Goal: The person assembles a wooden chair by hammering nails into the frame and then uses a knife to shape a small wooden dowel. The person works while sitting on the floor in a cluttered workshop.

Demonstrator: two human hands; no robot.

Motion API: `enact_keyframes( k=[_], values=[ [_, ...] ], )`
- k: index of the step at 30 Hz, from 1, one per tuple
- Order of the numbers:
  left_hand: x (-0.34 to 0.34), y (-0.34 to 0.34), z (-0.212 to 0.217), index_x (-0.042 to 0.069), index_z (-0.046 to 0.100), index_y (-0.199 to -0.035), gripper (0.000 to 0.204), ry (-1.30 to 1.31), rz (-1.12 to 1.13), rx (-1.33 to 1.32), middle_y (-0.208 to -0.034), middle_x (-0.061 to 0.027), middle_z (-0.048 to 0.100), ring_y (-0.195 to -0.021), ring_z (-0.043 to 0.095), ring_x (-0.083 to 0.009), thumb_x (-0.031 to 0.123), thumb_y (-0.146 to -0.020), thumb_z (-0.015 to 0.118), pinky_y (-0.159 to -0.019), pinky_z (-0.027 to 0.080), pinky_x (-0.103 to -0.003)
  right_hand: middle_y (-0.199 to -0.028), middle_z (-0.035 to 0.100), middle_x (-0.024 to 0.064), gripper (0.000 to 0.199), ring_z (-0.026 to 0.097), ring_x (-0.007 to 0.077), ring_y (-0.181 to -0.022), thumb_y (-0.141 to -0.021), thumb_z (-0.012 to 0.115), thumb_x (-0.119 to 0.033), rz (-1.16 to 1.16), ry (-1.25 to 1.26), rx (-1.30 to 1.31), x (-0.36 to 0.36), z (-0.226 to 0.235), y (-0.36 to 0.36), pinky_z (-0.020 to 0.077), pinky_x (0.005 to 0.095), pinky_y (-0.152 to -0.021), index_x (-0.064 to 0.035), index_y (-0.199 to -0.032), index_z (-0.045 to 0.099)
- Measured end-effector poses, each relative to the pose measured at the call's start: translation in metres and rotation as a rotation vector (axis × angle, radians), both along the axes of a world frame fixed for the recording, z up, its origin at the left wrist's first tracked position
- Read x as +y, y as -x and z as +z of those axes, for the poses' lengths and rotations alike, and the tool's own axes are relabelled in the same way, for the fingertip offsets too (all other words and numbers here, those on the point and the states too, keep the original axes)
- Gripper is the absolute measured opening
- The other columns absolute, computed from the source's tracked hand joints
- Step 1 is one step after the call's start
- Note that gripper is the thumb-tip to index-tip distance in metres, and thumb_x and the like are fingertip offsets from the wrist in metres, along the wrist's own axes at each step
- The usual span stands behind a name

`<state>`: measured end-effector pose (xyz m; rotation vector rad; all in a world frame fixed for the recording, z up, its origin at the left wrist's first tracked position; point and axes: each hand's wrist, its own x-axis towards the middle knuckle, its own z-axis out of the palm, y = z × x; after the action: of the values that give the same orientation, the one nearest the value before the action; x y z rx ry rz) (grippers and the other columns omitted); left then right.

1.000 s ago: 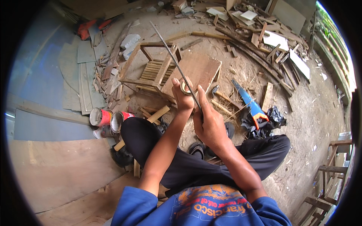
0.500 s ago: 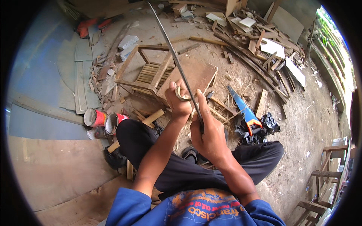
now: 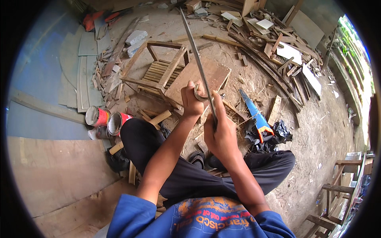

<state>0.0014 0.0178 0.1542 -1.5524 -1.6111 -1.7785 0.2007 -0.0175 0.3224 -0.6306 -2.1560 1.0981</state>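
My right hand [image 3: 221,133] is closed around the lower end of a long, narrow dark blade [image 3: 199,53], its index finger stretched along it. The blade slants up and away to the far left, seen nearly edge-on, so its exact kind is unclear. My left hand [image 3: 193,104] grips a short, curved, pale piece of bamboo [image 3: 198,96], with the thumb raised. The blade passes right beside the bamboo piece; whether they touch I cannot tell. Behind both hands is a low wooden board surface [image 3: 206,77].
A slatted wooden frame [image 3: 158,73] lies beyond the board. At right, a blue handsaw [image 3: 254,113] rests by a black plastic bag [image 3: 281,133]. Paint cans [image 3: 97,116] stand left of my knee. Scrap wood [image 3: 278,51] is heaped far right; a wooden rack [image 3: 337,188] stands near right.
Both hands have shifted slightly right. The blade's far tip has moved right and a little nearer, and the blade stands steeper. Both grips are unchanged.
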Motion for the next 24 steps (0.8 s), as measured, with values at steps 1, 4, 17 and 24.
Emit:
enact_keyframes(
  k=[1, 4, 17, 24],
  values=[
    [0.002, 0.000, 0.002, -0.005, 0.039, -0.131, 0.035, -0.002, -0.060, -0.102, -0.087, -0.0094, 0.052, -0.070, 0.054, -0.0186, 0.006, -0.103, 0.055, -0.064, 0.047, -0.035, -0.083, 0.065, 0.0286, 0.072, 0.067, 0.0462, -0.072, -0.089, 0.057, 0.005, 0.006, 0.001, 0.021, 0.001, 0.001, 0.001, 0.0518, 0.0492, -0.064, 0.0035, -0.155, 0.027],
    [-0.007, -0.009, 0.027, 0.000, 0.046, -0.096, 0.029, -0.031, -0.362, -0.596, -0.073, -0.0034, 0.047, -0.065, 0.048, -0.0134, 0.026, -0.108, 0.041, -0.060, 0.041, -0.030, -0.081, 0.065, 0.0289, 0.073, 0.067, 0.0459, -0.073, -0.088, 0.057, 0.006, 0.005, -0.038, 0.040, 0.003, 0.003, 0.002, 0.0519, 0.0490, -0.064, 0.0029, -0.155, 0.027],
    [-0.026, -0.029, 0.090, 0.011, 0.038, -0.071, 0.029, -0.056, -0.460, -0.718, -0.065, 0.0007, 0.037, -0.060, 0.033, -0.0122, 0.013, -0.098, 0.048, -0.057, 0.030, -0.030, -0.067, 0.056, 0.0212, 0.066, 0.059, 0.0334, -0.055, -0.092, 0.054, 0.004, -0.029, -0.036, 0.132, -0.002, -0.001, 0.003, 0.0470, 0.0408, -0.056, -0.0022, -0.154, 0.034],
    [-0.010, -0.014, 0.084, -0.001, 0.048, -0.087, 0.031, -0.084, -0.088, -0.153, -0.072, -0.0078, 0.050, -0.061, 0.045, -0.0179, 0.024, -0.106, 0.045, -0.059, 0.042, -0.034, -0.066, 0.057, 0.0194, 0.069, 0.059, 0.0329, -0.054, -0.090, 0.053, 0.006, -0.019, -0.078, 0.137, 0.002, 0.013, 0.010, 0.0471, 0.0399, -0.055, -0.0027, -0.156, 0.032]
  ],
)
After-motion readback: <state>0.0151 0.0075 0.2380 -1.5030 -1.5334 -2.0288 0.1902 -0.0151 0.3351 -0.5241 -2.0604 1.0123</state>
